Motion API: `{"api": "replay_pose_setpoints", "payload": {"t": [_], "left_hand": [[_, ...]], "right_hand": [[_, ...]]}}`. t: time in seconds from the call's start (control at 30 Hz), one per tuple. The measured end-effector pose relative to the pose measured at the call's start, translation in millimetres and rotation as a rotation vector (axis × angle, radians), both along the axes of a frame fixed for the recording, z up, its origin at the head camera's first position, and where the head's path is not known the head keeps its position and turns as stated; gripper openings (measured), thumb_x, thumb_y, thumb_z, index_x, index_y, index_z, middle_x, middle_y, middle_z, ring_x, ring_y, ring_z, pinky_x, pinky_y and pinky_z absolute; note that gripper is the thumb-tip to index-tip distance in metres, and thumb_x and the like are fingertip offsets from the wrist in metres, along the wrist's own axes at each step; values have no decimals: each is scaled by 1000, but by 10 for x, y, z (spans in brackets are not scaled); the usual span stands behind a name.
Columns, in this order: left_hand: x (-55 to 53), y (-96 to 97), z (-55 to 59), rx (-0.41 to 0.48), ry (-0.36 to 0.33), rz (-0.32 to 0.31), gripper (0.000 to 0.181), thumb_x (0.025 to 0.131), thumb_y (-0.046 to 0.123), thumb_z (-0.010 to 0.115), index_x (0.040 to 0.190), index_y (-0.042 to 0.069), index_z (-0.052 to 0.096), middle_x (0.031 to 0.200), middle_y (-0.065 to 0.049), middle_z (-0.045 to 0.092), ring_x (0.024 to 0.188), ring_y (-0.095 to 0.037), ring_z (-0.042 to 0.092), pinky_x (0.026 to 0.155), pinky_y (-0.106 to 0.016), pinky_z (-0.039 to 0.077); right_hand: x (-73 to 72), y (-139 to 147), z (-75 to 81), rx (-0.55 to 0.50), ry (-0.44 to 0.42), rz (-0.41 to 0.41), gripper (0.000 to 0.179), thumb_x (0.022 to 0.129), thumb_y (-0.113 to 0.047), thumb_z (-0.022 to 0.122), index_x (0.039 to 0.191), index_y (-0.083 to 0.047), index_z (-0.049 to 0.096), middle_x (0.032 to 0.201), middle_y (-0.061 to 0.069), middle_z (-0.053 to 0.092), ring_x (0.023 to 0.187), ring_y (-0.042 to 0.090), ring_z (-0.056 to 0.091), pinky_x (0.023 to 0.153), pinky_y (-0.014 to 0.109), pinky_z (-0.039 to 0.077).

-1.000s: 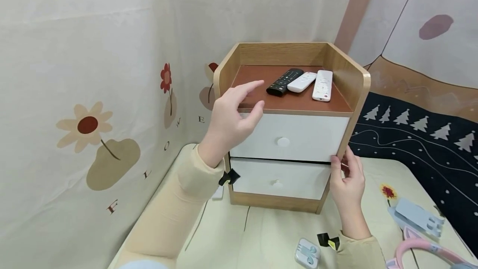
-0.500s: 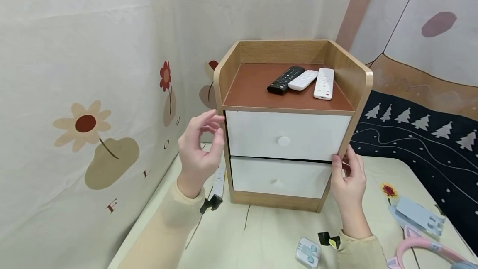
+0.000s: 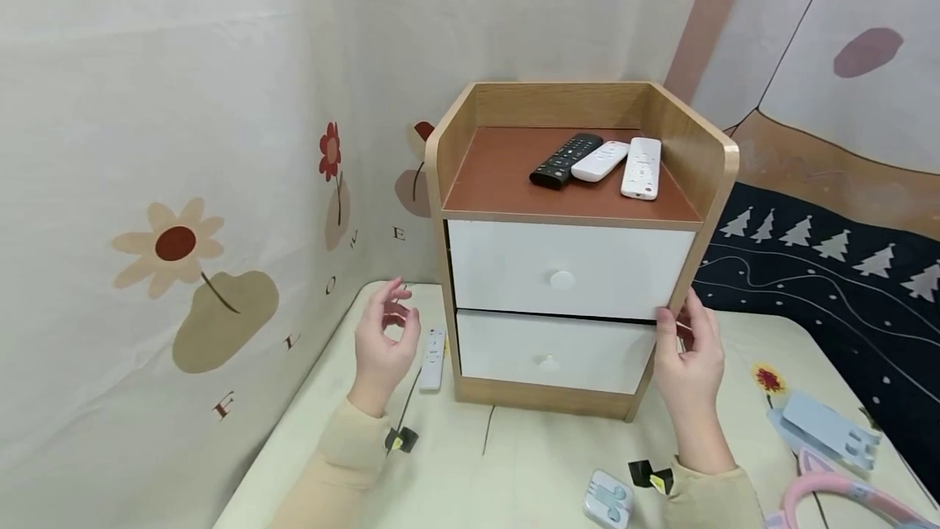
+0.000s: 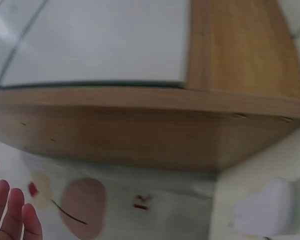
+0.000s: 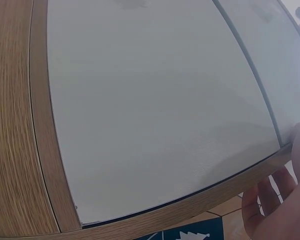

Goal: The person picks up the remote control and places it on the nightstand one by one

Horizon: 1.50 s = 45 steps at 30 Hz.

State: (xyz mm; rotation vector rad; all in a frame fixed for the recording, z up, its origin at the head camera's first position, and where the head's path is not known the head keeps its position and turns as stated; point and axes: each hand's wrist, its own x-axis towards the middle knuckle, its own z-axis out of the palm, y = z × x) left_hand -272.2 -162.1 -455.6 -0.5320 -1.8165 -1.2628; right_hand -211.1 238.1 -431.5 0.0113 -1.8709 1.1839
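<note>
A small wooden bedside cabinet [image 3: 569, 394] with two white drawers stands on a pale surface in the head view. My right hand [image 3: 690, 366] holds its right side edge, thumb at the front and fingers round the side; the right wrist view shows those fingers [image 5: 267, 197] beside the edge. To the cabinet's left, my left hand [image 3: 385, 349] is raised with loosely curled fingers and nothing in them. Just right of it lies a white remote control [image 3: 432, 360]. On the cabinet's brown top rest a black remote [image 3: 567, 160] and two white remotes, a shorter one [image 3: 600, 162] and a longer one [image 3: 642, 168].
An earphone case [image 3: 609, 499] lies in front of the cabinet. At right are a light blue stand-like object [image 3: 830, 431] and a pink headset with cat ears [image 3: 844, 484]. Printed cloth [image 3: 220, 104] hangs at the left and behind.
My left hand has come down and left from in front of the cabinet's top to beside the white remote, which now shows fully. My right hand keeps its hold on the side edge.
</note>
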Motion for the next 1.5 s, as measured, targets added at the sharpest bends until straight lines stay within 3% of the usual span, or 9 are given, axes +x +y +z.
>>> {"api": "replay_pose_setpoints", "payload": {"t": [0.1, 0.2, 0.3, 0.47, 0.63, 0.9, 1.1, 1.3, 1.5], "left_hand": [[-58, -32, -230, -28, -118, 43, 58, 94, -9, 71, 150, 1, 60, 122, -21, 72, 93, -12, 69, 79, -24, 62], [-89, -56, -390, -49, -219, 67, 61, 94, -4, 73, 152, 7, 59, 125, -17, 72, 94, -17, 70, 80, -41, 64], [-93, -75, -538, -56, -319, 74, 63, 95, 0, 74, 155, 9, 57, 127, -17, 72, 97, -22, 71, 84, -48, 64], [-131, -112, -772, -106, -415, 83, 68, 95, 7, 77, 159, 9, 54, 130, -18, 70, 100, -29, 71, 85, -45, 61], [-177, -143, -935, -207, -503, 72, 73, 97, 15, 79, 163, 10, 49, 137, -21, 67, 105, -32, 69, 89, -43, 58], [-181, -181, -1032, -286, -652, 75, 81, 96, 25, 82, 166, 9, 45, 144, -26, 63, 112, -36, 68, 97, -54, 56], [-198, -174, -1085, -348, -741, 71, 90, 93, 34, 85, 168, 8, 43, 145, -27, 62, 112, -33, 67, 97, -54, 58], [-201, -160, -1121, -445, -762, 82, 99, 86, 41, 91, 166, 7, 45, 138, -26, 64, 111, -32, 66, 93, -50, 58], [-161, -129, -1097, -502, -789, 80, 106, 80, 45, 94, 167, 9, 46, 144, -28, 61, 127, -41, 62, 106, -59, 55]], "right_hand": [[6, 8, 6, 6, 18, -10, 51, 107, -6, 69, 157, -2, 58, 116, -35, 51, 109, -16, 57, 96, 0, 45], [-3, -3, 16, 5, 40, -6, 52, 105, -4, 71, 156, -2, 60, 116, -33, 52, 109, -16, 57, 95, 0, 45], [-12, -10, 19, 3, 50, 2, 52, 105, -2, 71, 155, -1, 60, 117, -32, 53, 109, -15, 57, 95, 0, 45], [-19, -14, 21, 1, 40, 18, 52, 105, -2, 70, 156, -2, 60, 118, -32, 52, 110, -14, 57, 96, 0, 45], [-19, -11, 27, -2, 38, 13, 53, 105, -3, 71, 156, -3, 60, 117, -31, 52, 109, -14, 58, 95, -1, 44], [-13, -8, 22, 4, 40, 15, 52, 105, -3, 70, 156, -3, 60, 117, -31, 52, 109, -14, 57, 95, 0, 45], [-13, 6, 12, 13, 49, 15, 51, 106, -3, 69, 156, -2, 59, 117, -32, 51, 110, -14, 57, 95, 0, 45], [-19, 15, -3, 18, 57, 15, 51, 106, -3, 69, 156, -2, 60, 118, -33, 51, 109, -14, 57, 94, 1, 45], [-19, 23, -12, 25, 65, 5, 50, 105, -3, 70, 154, 0, 60, 117, -30, 51, 108, -16, 56, 92, 1, 44]]}}
